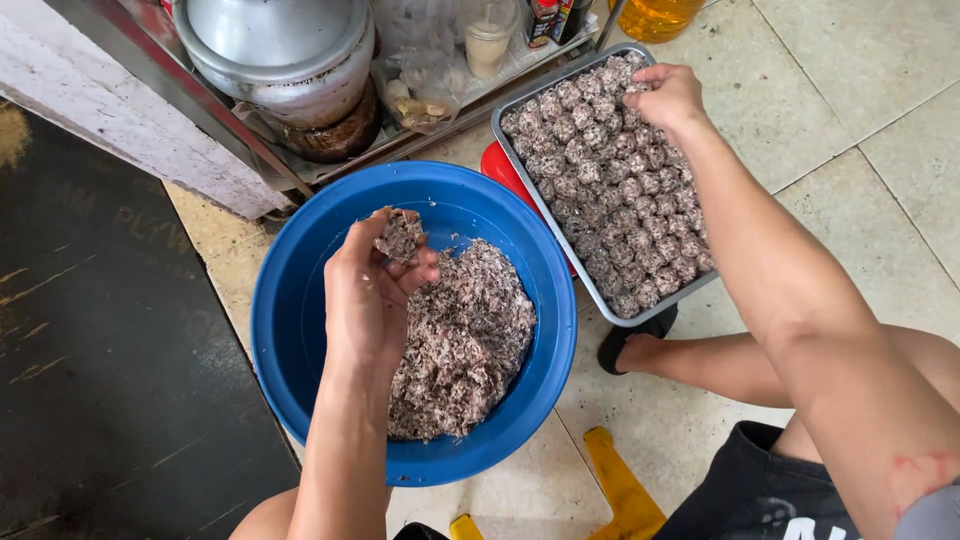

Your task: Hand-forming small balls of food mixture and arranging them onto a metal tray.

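My left hand [372, 290] is raised over the blue plastic basin [290, 330] and holds a lump of the speckled pinkish-grey mince [400, 235] at its fingertips. A heap of the same mince mixture [465, 340] fills the right side of the basin. My right hand [668, 95] reaches to the far end of the metal tray [510, 165], fingers curled on one of the rolled mince balls [620, 190] packed there in rows. What the curled fingers grip is partly hidden.
The tray rests on a red stool [500, 168]. A large metal pot [285, 60], bags and jars sit on a low shelf at the back. Black board [110, 370] lies on the left. My foot in a dark sandal [630, 345] and yellow stool legs [620, 490] are near.
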